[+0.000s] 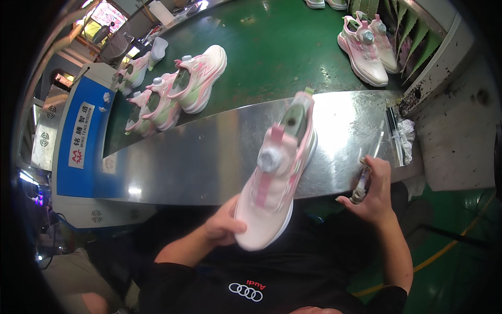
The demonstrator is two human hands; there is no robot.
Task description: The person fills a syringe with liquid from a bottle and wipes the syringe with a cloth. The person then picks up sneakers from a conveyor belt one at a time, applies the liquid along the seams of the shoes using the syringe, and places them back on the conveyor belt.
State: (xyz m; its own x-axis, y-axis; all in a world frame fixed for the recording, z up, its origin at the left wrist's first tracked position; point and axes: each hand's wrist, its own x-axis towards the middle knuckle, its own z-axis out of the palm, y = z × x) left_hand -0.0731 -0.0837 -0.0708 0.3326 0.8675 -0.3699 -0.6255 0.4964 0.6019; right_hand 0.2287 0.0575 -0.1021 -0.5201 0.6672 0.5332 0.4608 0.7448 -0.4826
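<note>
My left hand (224, 226) grips the toe end of a pink and white sneaker (277, 175) with a round dial closure on its tongue. The shoe is held up over the edge of the steel work surface (209, 157), heel pointing away from me. My right hand (372, 191) is closed around a small dark pen-like tool (361, 187), just right of the shoe and not touching it.
Several matching pink sneakers (172, 89) stand on the green conveyor belt (266, 52) at left, and a pair (366, 47) at the far right. A syringe-like tube (395, 133) and white rag (407, 137) lie on the steel surface's right end. A blue and white machine panel (83, 141) stands left.
</note>
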